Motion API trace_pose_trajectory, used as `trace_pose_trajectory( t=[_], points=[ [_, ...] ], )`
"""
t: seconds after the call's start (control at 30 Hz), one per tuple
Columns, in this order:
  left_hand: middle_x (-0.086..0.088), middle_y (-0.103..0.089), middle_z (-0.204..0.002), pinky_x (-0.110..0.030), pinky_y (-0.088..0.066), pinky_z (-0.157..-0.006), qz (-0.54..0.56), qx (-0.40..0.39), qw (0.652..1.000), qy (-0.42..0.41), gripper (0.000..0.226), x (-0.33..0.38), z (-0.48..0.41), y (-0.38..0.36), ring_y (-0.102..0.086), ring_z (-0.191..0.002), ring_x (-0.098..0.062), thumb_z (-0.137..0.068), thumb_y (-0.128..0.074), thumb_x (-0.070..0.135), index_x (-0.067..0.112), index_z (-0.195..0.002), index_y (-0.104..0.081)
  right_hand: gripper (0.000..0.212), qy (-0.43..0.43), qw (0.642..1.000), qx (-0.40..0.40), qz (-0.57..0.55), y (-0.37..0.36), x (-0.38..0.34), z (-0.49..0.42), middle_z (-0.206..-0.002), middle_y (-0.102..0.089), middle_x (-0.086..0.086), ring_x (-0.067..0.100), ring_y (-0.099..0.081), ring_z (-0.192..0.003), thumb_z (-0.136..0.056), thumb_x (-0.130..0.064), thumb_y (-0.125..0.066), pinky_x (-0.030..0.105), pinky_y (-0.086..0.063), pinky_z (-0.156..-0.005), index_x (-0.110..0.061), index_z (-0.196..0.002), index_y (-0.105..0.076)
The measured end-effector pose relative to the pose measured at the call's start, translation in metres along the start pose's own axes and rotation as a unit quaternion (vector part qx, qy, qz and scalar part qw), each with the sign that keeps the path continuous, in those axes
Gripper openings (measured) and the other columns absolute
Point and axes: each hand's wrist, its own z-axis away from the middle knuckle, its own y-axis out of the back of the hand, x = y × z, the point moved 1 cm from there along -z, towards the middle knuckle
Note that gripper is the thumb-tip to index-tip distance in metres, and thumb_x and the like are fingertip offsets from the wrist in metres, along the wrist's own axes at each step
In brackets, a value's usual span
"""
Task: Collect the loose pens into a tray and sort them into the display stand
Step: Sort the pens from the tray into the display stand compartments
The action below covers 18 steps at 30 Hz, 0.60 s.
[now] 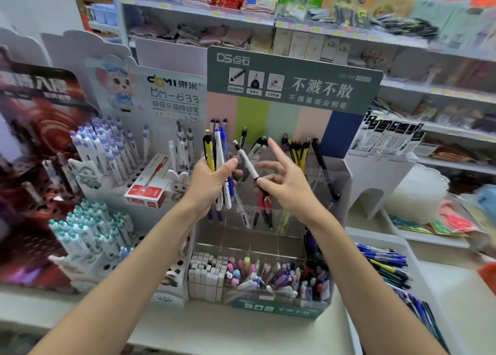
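My left hand grips a bundle of pens upright: yellow-black, white and blue ones. My right hand pinches a single white pen by its lower end, tilted up to the left, with the index finger stretched out. Both hands hover over the clear acrylic display stand, whose back compartments hold a few red, black and yellow pens. The stand's front compartments hold erasers and several pastel pens. A white tray with several loose blue and dark pens lies at the right.
A white DOMI pen rack with purple- and teal-capped pens stands at the left, with a red box on it. A green header card rises behind the stand. Store shelves with goods fill the background. A stack of clear plates sits at the right.
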Motion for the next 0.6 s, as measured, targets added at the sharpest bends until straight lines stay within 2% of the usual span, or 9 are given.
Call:
trace_pose_trajectory(
  t=[0.1, 0.17, 0.2, 0.27, 0.33, 0.43, 0.53, 0.6],
  points=[
    [-0.012, -0.074, -0.090, -0.032, -0.060, -0.072, 0.011, -0.040, 0.999, 0.001, 0.018, 0.004, 0.002, -0.003, -0.073, -0.082, -0.019, -0.096, -0.062, 0.012, 0.003, -0.111, -0.067, 0.088, 0.030, 0.995, -0.075, 0.050, -0.012, -0.003, -0.001, -0.103, -0.071, -0.009, 0.018, -0.070, -0.087, -0.092, -0.004, -0.064, 0.031, -0.058, -0.081, -0.041, -0.154, -0.015],
    [-0.014, -0.073, -0.089, -0.030, -0.059, -0.071, 0.012, -0.065, 0.998, -0.007, 0.015, 0.007, 0.004, -0.005, -0.073, -0.082, -0.021, -0.096, -0.062, 0.011, 0.007, -0.108, -0.069, 0.088, 0.051, 0.991, -0.093, 0.076, -0.017, -0.004, -0.002, -0.091, -0.069, -0.011, 0.016, -0.068, -0.081, -0.093, -0.005, -0.062, 0.036, -0.058, -0.078, -0.046, -0.153, -0.013],
    [-0.014, -0.074, -0.090, -0.030, -0.059, -0.071, 0.009, -0.069, 0.998, -0.012, 0.013, 0.007, 0.003, -0.004, -0.073, -0.082, -0.020, -0.097, -0.061, 0.012, 0.009, -0.106, -0.069, 0.089, 0.055, 0.992, -0.085, 0.079, -0.016, -0.004, -0.004, -0.091, -0.067, -0.011, 0.012, -0.068, -0.080, -0.093, -0.003, -0.061, 0.035, -0.058, -0.077, -0.047, -0.153, -0.013],
    [-0.011, -0.075, -0.093, -0.031, -0.061, -0.071, -0.007, -0.055, 0.998, -0.017, 0.010, 0.006, 0.003, 0.001, -0.073, -0.080, -0.018, -0.097, -0.060, 0.012, 0.013, -0.101, -0.069, 0.093, 0.057, 0.994, -0.053, 0.075, -0.010, -0.006, -0.010, -0.098, -0.065, 0.001, 0.014, -0.071, -0.084, -0.092, 0.001, -0.060, 0.041, -0.059, -0.081, -0.048, -0.153, -0.011],
    [-0.009, -0.073, -0.088, -0.028, -0.060, -0.067, 0.010, -0.033, 0.999, 0.007, 0.007, 0.003, 0.002, 0.006, -0.072, -0.073, -0.014, -0.097, -0.059, 0.012, 0.009, -0.099, -0.065, 0.098, 0.067, 0.996, -0.013, 0.065, -0.001, -0.010, -0.020, -0.097, -0.063, 0.012, 0.017, -0.072, -0.086, -0.091, 0.004, -0.060, 0.046, -0.058, -0.085, -0.046, -0.154, -0.004],
    [-0.008, -0.066, -0.076, -0.025, -0.058, -0.063, 0.040, -0.031, 0.998, 0.039, 0.009, -0.001, 0.002, 0.011, -0.069, -0.065, -0.014, -0.098, -0.059, 0.011, 0.003, -0.098, -0.061, 0.100, 0.105, 0.992, 0.047, 0.056, 0.010, -0.020, -0.040, -0.093, -0.059, 0.017, 0.020, -0.071, -0.079, -0.091, 0.004, -0.061, 0.046, -0.059, -0.078, -0.047, -0.152, -0.002],
    [-0.007, -0.067, -0.073, -0.025, -0.058, -0.062, 0.052, -0.028, 0.997, 0.056, 0.008, -0.002, 0.003, 0.011, -0.070, -0.065, -0.016, -0.096, -0.061, 0.011, 0.003, -0.095, -0.062, 0.087, 0.157, 0.976, 0.137, 0.062, 0.008, -0.028, -0.065, -0.096, -0.061, 0.019, 0.030, -0.069, -0.073, -0.090, 0.000, -0.063, 0.044, -0.061, -0.067, -0.039, -0.150, -0.014],
    [-0.007, -0.067, -0.072, -0.025, -0.058, -0.060, 0.063, -0.020, 0.996, 0.065, 0.009, -0.003, 0.003, 0.011, -0.069, -0.062, -0.015, -0.095, -0.063, 0.010, 0.002, -0.094, -0.062, 0.072, 0.195, 0.955, 0.205, 0.086, 0.003, -0.026, -0.078, -0.099, -0.064, 0.017, 0.026, -0.066, -0.069, -0.090, -0.004, -0.064, 0.039, -0.059, -0.061, -0.035, -0.140, -0.022]
  ],
)
